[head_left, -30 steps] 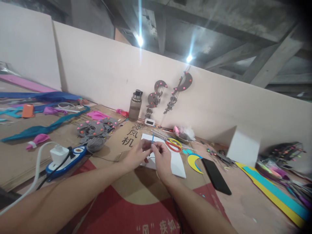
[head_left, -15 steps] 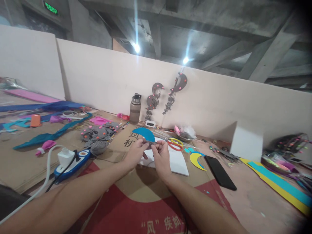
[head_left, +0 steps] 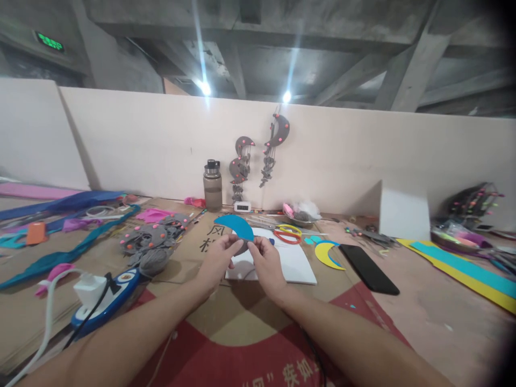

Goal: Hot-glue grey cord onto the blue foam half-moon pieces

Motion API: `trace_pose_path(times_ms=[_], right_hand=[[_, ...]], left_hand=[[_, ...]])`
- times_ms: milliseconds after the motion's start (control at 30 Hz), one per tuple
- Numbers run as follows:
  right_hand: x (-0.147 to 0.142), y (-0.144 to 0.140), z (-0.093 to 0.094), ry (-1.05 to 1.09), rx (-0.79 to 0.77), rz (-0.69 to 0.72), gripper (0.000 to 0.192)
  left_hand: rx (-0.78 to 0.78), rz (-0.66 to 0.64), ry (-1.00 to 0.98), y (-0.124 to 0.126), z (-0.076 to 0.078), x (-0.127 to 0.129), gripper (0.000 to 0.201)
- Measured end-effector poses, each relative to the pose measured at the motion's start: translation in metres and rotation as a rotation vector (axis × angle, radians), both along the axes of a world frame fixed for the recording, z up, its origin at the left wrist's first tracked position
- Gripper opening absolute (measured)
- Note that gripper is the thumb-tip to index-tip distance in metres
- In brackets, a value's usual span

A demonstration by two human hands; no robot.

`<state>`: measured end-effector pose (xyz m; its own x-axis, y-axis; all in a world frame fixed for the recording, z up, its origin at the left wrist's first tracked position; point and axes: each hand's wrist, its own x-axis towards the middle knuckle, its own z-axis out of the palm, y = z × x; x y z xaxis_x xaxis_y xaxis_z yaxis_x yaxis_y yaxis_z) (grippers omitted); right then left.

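Just above a white pad of paper [head_left: 296, 263], both my hands are closed at the fingertips on a small dark grey piece [head_left: 242, 248], its shape mostly hidden by the fingers. My left hand [head_left: 220, 258] pinches its left side. On the other side, my right hand [head_left: 267, 263] has thumb and fingers pressed together. Directly beyond the fingertips is a blue crescent [head_left: 236, 224]; whether it touches the hands I cannot tell. Scissors with red and yellow handles [head_left: 287, 234] lie behind my right hand. To the right lies a yellow crescent with a blue edge [head_left: 327, 253].
A black phone [head_left: 368, 269] lies at the right, beyond it yellow and turquoise sheets [head_left: 463, 263]. Grey yarn [head_left: 155, 257] and a power strip [head_left: 108, 301] with cables stand left. A bottle [head_left: 212, 188] and small clock [head_left: 242, 207] stand by the partition, where grey crescent hangings [head_left: 278, 130] hang.
The view has tilted and shifted slightly. My hands stay together over the paper, and more of the grey piece shows below the fingertips now.
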<state>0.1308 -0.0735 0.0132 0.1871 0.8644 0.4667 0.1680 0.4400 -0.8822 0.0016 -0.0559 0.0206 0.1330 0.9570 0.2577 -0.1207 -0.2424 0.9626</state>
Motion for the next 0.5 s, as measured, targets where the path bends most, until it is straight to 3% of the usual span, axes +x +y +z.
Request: trace_pose_path(times_ms=[133, 300, 500], right_hand=[[0.0, -0.002, 0.002, 0.033, -0.012, 0.021, 0.015], [-0.002, -0.002, -0.002, 0.07, -0.014, 0.086, 0.015], [-0.002, -0.002, -0.006, 0.087, -0.027, 0.079, 0.017]], left_hand=[[-0.018, -0.039, 0.02, -0.001, 0.003, -0.001, 0.028], [-0.211, -0.111, -0.171, -0.003, 0.009, 0.001, 0.026], [-0.32, -0.068, -0.239, -0.005, 0.016, 0.002, 0.027]])
